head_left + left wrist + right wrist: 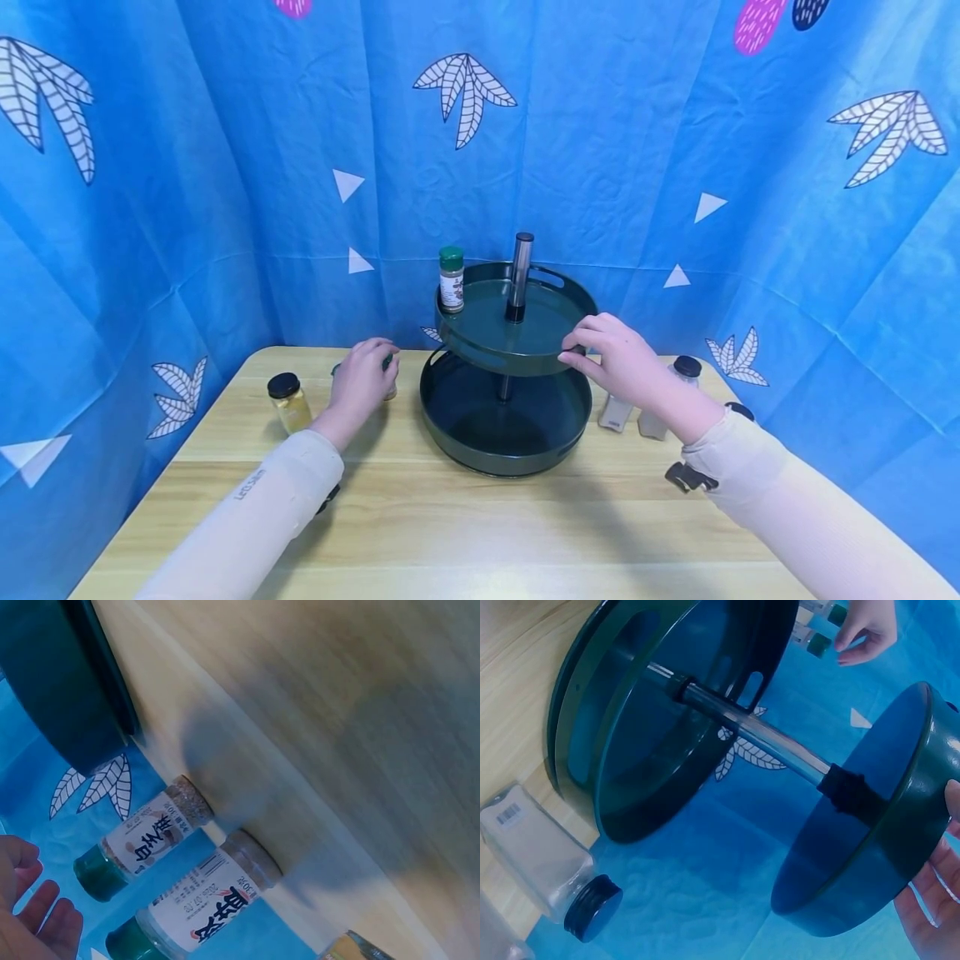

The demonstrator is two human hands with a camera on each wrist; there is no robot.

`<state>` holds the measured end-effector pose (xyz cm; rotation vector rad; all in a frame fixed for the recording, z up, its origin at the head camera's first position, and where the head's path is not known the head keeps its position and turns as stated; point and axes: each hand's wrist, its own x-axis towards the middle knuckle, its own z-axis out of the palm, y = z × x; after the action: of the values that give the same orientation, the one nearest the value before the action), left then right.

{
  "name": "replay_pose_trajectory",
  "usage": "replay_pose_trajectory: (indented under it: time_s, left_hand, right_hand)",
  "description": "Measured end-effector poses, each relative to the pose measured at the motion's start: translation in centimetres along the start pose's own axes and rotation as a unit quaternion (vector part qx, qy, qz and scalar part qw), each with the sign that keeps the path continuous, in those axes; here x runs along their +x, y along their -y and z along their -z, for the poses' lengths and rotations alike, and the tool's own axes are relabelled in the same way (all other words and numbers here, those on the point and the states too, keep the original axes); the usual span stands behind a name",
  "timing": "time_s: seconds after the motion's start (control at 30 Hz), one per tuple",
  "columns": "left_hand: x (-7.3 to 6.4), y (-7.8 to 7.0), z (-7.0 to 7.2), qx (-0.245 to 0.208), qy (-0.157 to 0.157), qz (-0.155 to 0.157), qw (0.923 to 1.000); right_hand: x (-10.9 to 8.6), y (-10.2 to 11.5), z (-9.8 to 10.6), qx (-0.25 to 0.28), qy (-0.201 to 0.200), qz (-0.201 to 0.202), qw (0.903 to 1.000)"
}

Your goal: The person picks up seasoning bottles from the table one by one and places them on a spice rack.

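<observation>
A dark green two-tier lazy Susan [480, 333] with a metal centre pole [521, 271] stands mid-table. My right hand [618, 354] grips the right rim of its upper tray, thumb and fingertips at the edge. On that tray's left side a green-capped spice jar [452, 287] stands upright. My left hand [360, 382] hovers left of the lazy Susan, loosely bent, beside two upright green-capped spice jars. The left wrist view shows one spice jar [154, 836] and the other spice jar [214, 904] side by side, fingertips [39, 907] apart from their caps.
A yellow-filled jar [292, 408] with a black lid stands at the left. Right of the lazy Susan, partly behind my right arm, are clear black-lidded bottles, one bottle [544, 851] plain in the right wrist view. A blue patterned curtain [600, 167] hangs around the wooden table [420, 533].
</observation>
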<state>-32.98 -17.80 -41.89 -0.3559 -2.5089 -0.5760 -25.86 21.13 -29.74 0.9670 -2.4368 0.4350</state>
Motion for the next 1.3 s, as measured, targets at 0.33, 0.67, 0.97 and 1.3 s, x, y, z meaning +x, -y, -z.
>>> replay_pose_trajectory:
  time_s: [0.33, 0.67, 0.97, 1.3]
  left_hand:
    - [-0.10, 0.36, -0.60, 0.017, 0.000, 0.005, 0.9998]
    - [0.10, 0.71, -0.63, 0.026, 0.018, 0.032, 0.9990]
    - [0.37, 0.90, -0.68, 0.025, 0.037, 0.049, 0.9978]
    - [0.70, 0.97, -0.86, 0.010, 0.044, 0.047, 0.9979]
  right_hand:
    - [-0.12, 0.07, -0.12, 0.003, 0.005, -0.014, 0.9999]
    - [-0.17, 0.01, -0.24, -0.001, -0.001, -0.007, 1.0000]
    - [-0.16, 0.07, -0.10, 0.001, -0.003, -0.005, 1.0000]
    - [-0.06, 0.08, -0.08, -0.001, 0.000, -0.011, 0.9999]
